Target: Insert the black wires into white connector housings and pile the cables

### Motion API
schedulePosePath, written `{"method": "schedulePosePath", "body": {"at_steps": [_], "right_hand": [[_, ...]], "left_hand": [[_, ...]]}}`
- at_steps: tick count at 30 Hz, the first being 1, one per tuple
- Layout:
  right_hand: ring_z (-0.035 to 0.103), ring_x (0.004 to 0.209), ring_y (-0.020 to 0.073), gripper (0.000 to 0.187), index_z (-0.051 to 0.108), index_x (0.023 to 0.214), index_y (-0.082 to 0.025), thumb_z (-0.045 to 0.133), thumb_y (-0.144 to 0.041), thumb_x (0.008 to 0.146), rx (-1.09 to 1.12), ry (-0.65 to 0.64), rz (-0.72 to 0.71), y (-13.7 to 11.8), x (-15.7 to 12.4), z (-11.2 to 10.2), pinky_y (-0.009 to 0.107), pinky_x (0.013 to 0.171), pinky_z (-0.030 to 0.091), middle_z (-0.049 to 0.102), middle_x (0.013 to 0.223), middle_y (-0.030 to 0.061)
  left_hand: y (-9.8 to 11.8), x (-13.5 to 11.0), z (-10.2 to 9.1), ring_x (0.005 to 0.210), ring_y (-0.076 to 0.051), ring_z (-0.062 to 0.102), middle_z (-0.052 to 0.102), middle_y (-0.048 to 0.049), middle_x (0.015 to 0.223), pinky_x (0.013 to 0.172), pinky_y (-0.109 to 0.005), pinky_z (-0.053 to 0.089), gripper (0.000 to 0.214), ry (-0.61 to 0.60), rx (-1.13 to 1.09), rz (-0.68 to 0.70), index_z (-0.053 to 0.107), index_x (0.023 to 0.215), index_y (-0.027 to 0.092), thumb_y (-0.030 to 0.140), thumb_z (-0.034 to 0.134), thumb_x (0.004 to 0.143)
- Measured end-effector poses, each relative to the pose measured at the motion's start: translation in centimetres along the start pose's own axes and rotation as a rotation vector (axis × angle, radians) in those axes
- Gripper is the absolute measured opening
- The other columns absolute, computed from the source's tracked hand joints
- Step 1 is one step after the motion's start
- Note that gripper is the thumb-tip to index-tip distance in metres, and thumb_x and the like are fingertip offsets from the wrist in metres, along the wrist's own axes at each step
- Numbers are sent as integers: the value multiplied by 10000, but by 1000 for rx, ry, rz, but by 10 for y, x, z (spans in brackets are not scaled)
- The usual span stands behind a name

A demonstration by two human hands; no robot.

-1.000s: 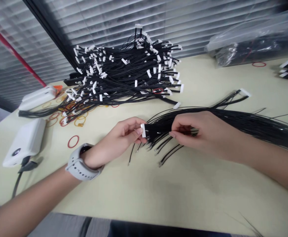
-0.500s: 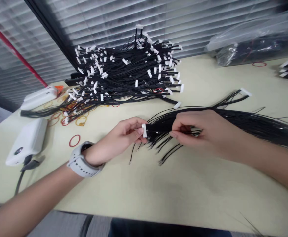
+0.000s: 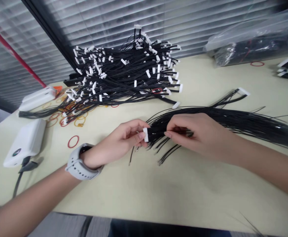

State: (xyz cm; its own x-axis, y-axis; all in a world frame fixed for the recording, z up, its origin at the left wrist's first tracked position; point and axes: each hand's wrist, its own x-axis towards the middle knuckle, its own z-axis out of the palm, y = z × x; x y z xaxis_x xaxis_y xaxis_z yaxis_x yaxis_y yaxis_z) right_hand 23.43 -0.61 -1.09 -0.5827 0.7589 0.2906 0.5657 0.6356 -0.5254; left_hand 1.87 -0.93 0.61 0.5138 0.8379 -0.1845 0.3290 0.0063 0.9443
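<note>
White connector (image 3: 146,134) held in a clenched grip by the left hand (image 3: 119,141). Black wire bundle (image 3: 232,120) grasped by the right hand (image 3: 193,131), just beside it. Both lie over the bench (image 3: 183,191), in front of the wire harness pile (image 3: 124,72).

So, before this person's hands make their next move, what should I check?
1. Left hand holding the white connector: ok.
2. Right hand pinching the black wires: ok.
3. Wire tips clear of both hands: ok.
4. Big wire pile apart from the hands: ok.
5. Every wire seated in the connector: cannot tell, the fingers and wires hide the joint.
</note>
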Motion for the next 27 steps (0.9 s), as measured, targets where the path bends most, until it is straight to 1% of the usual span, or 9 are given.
{"method": "schedulePosePath", "body": {"at_steps": [4,8,17,23,27], "right_hand": [[430,554,37,91,536,732,-167,498,-172,813,2,20,-33,-3,-2,4,179,512,311,516,648,-54],[411,543,35,87,524,722,-166,503,-158,805,2,42,-43,-5,-4,7,179,513,304,498,630,-59],[415,547,37,101,532,724,-166,488,-160,814,21,1,-33,-5,-2,7,183,521,304,501,643,-56],[420,553,41,112,541,743,-164,473,-165,832,23,-11,-70,-3,-3,6,186,525,302,506,658,-47],[421,549,53,133,539,747,-161,456,-184,849,18,-15,-57,-3,-2,8,201,525,297,509,657,-35]], "left_hand": [[-1,-1,4,717,-86,565,529,10,781,686,-223,480,120,-1,5,10,518,966,126,121,447,869],[0,-2,6,718,-89,554,543,4,765,674,-215,474,121,-1,7,21,518,965,121,127,447,868],[1,-2,7,715,-101,558,540,4,763,674,-238,469,113,12,19,7,524,950,131,134,450,866],[1,-3,7,720,-91,550,521,11,763,671,-214,468,113,-3,40,15,514,956,127,136,445,867],[0,-3,8,712,-91,529,513,12,759,667,-217,470,115,0,57,34,512,957,129,147,442,868]]}}
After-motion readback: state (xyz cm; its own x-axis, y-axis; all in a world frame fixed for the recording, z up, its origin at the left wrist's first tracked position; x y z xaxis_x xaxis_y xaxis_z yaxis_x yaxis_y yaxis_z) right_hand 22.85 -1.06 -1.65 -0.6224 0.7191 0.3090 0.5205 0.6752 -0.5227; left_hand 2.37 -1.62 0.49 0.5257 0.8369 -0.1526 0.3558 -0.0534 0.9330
